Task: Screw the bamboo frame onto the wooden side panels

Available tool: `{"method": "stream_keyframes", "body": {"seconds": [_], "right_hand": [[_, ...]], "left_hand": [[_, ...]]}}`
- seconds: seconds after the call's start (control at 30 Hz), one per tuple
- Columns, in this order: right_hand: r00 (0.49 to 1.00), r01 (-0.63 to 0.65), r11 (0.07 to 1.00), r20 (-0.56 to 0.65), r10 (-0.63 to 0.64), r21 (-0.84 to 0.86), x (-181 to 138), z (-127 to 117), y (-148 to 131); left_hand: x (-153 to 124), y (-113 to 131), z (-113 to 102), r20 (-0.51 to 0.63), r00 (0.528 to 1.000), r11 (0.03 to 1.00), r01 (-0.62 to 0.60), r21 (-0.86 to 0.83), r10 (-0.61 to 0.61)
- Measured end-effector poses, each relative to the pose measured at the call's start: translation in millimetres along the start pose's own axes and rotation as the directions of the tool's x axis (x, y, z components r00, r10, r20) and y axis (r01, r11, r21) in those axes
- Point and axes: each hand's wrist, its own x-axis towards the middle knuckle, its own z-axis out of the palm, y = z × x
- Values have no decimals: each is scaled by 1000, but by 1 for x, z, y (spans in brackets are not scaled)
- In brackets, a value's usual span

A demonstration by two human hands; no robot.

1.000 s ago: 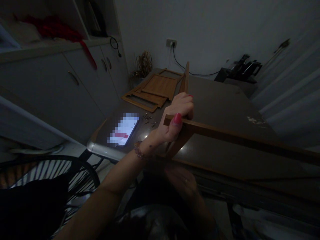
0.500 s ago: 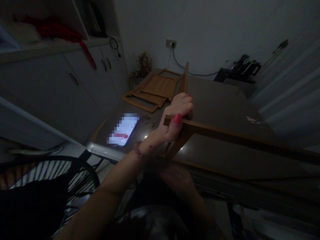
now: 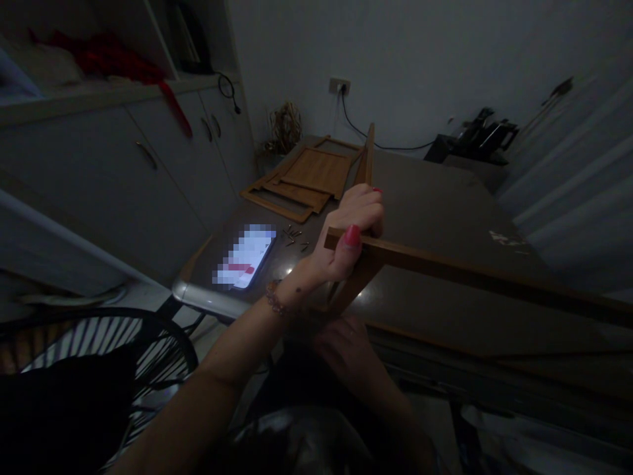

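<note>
My left hand (image 3: 352, 218) is wrapped around the corner of a wooden frame (image 3: 445, 267), its thumb pressed over the end of the rail. One slat of the frame stretches away to the right; another part rises toward the back. Below that corner, by the table's front edge, is my right hand (image 3: 349, 346), fingers curled in dim light. Whatever it may hold is hidden. Several small screws (image 3: 293, 235) lie on the table left of my left hand, beside a lit phone (image 3: 247, 257).
Flat wooden panels (image 3: 316, 171) are stacked toward the back of the table (image 3: 425, 198). A black chair (image 3: 182, 343) stands at the lower left, near white cabinets (image 3: 168, 158). Dark appliances (image 3: 487, 138) sit at the back right, with a cord running to a wall socket (image 3: 339, 86).
My right hand has come up slightly toward the lower corner of the wooden frame and looks less blurred. My left hand keeps its grip in the same place.
</note>
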Motion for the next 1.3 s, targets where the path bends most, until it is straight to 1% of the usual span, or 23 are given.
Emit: {"method": "stream_keyframes", "body": {"seconds": [0.1, 0.2, 0.3, 0.47, 0.57, 0.67, 0.77, 0.93, 1.03, 1.1, 1.2, 1.3], "right_hand": [[1000, -17, 999, 11, 16, 39, 1, -2, -1], [999, 4, 1000, 35, -5, 16, 2, -6, -1], [998, 20, 1000, 67, -19, -18, 3, -11, -2], [989, 58, 997, 141, -49, -58, 4, -22, -4], [985, 102, 992, 144, -91, -73, 5, -24, -3], [981, 148, 981, 146, -130, -122, 4, -19, 3], [971, 210, 955, 159, -179, -210, 3, -12, 10], [953, 304, 891, 113, -283, -337, 6, -3, 16], [945, 325, 881, 75, -319, -344, 9, 4, 16], [949, 313, 892, 61, -310, -326, 11, 9, 17], [947, 322, 896, 112, -302, -306, 15, 13, 19], [916, 389, 876, 218, -336, -285, 17, 14, 22]], "left_hand": [[0, 1, 0, 0, 1000, 999, -26, 30, 26], [0, 1, 0, 11, 999, 996, -37, 77, 36], [-1, -1, 0, 14, 1000, 996, -29, 84, 28], [-2, -2, 1, -9, 1000, 1000, -7, 6, 8], [-2, -2, 2, -29, 1000, 999, 11, -48, -13], [-3, -4, 3, -40, 999, 999, 18, -40, -20], [-3, -5, 5, -54, 998, 1000, 8, -24, -10], [-1, -4, 4, -41, 999, 999, -13, -45, 12], [2, -2, 2, -20, 1000, 999, -5, -46, 4], [2, 0, 1, -12, 1000, 999, 11, -46, -11], [2, 1, 1, -10, 1000, 999, 16, -50, -16], [2, 1, 0, -12, 1000, 1000, 4, -5, -4]]}}
